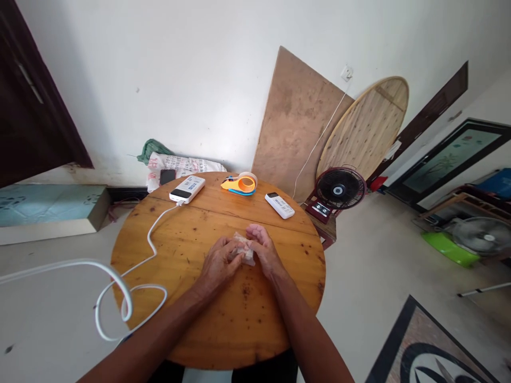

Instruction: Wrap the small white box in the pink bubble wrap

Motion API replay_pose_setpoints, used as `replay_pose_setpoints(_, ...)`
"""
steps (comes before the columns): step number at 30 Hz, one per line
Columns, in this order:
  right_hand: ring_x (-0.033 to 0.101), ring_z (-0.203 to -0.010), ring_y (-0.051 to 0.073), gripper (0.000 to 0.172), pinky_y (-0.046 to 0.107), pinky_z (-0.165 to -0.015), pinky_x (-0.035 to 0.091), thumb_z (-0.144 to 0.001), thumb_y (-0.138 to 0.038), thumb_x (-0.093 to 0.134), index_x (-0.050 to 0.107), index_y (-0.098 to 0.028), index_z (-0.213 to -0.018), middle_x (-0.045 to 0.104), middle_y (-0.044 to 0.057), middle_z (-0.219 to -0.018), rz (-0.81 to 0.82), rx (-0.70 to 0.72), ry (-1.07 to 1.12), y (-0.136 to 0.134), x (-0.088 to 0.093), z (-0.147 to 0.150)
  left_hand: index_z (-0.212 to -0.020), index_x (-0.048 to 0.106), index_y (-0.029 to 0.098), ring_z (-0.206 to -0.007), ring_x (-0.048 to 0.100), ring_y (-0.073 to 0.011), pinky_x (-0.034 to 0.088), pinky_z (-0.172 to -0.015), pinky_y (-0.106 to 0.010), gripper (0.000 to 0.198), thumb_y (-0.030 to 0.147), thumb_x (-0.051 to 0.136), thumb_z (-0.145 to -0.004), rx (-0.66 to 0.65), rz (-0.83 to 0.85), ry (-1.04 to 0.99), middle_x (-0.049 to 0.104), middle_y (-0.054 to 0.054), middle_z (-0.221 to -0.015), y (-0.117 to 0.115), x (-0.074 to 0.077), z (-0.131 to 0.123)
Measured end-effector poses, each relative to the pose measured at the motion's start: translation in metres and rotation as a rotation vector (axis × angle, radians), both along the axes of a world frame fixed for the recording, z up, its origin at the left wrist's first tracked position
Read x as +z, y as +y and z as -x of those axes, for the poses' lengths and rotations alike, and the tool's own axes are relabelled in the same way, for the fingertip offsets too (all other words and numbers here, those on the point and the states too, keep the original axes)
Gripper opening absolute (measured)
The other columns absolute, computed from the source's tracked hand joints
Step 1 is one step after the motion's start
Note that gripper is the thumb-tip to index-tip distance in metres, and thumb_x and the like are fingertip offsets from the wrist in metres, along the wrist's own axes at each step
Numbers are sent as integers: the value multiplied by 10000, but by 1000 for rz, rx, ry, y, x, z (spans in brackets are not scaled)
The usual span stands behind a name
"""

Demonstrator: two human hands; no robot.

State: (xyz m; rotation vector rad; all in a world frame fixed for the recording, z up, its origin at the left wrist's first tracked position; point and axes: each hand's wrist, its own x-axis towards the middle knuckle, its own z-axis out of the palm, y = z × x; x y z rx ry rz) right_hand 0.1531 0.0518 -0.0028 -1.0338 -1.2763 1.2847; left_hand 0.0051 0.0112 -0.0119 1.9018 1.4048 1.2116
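A small packet wrapped in clear, crinkled plastic (248,256) is between my hands, just above or on the round wooden table (191,319). My left hand (219,261) grips its left side, with thumb and fingers pressed on it. On the other side my right hand (265,250) holds it too, thumb across the top and fingers curled beyond. What lies inside the plastic cannot be made out. Beyond my hands lies an orange and blue tape dispenser (239,184) with a tape roll.
A white power bank (187,189) with a white cable (150,234) lies at the back left. Another white power bank (279,205) lies at the right. The cable loops off the table's left edge. A dark fan (338,189) stands on a stool beyond the right edge.
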Motion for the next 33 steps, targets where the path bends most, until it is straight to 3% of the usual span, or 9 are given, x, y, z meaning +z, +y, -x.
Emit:
replay_pose_setpoints(7,585,-1047,217,284,337,-856,468,-620,-217,551,601,-196,-899,653,65,-1055,15,-207,191,6,-8,-4,-943,661,224,-891,547,-160,483,-792,-289,215,188,526,-778,-55,-74,-155,555,-44,-931,-2,4,-1)
replay_pose_setpoints(11,573,-1033,220,268,281,-706,481,-629,-269,540,616,-186,-872,648,73,-1070,25,-351,131,10,-10,-7,-931,638,200,-827,538,-157,481,-681,-259,211,203,500,-770,64,-74,-243,549,-35,-864,1,2,3)
replay_pose_setpoints(14,572,-1018,216,246,267,-688,467,-639,-290,556,619,-177,-849,651,74,-1063,29,-408,113,10,-8,-12,-890,624,185,-796,549,-150,485,-692,-269,202,208,499,-733,152,-17,-371,555,-25,-847,8,-6,6)
replay_pose_setpoints(18,561,-1066,224,167,305,-815,453,-664,-277,601,625,-183,-799,657,65,-1075,-50,-235,26,6,4,-22,-835,617,175,-816,562,-155,486,-767,-309,180,210,508,-696,181,69,-482,584,-21,-846,15,-16,7)
replay_pose_setpoints(22,524,-1146,225,219,342,-938,409,-703,-277,628,639,-210,-911,622,48,-1172,-142,-10,-83,0,17,-29,-822,623,179,-831,572,-163,490,-759,-311,168,232,525,-697,145,114,-538,606,-24,-849,15,-17,6)
replay_pose_setpoints(27,605,-947,183,440,308,-820,481,-664,-300,693,588,-242,-1087,573,25,-1233,-50,212,-260,-4,19,-29,-797,640,182,-808,582,-162,488,-762,-320,163,243,523,-701,141,104,-532,597,-21,-840,12,-12,5)
replay_pose_setpoints(30,602,-898,154,468,280,-797,486,-651,-280,697,576,-238,-1101,582,15,-1199,-62,257,-316,-6,18,-25,-791,653,191,-752,569,-148,485,-725,-303,160,251,528,-712,146,71,-463,573,-9,-798,10,-8,5)
replay_pose_setpoints(33,597,-876,145,373,268,-774,487,-666,-300,688,607,-223,-1023,572,19,-1212,-99,192,-354,-5,16,-21,-829,666,196,-715,542,-139,473,-673,-284,173,269,545,-731,124,47,-347,548,-9,-790,8,-5,3)
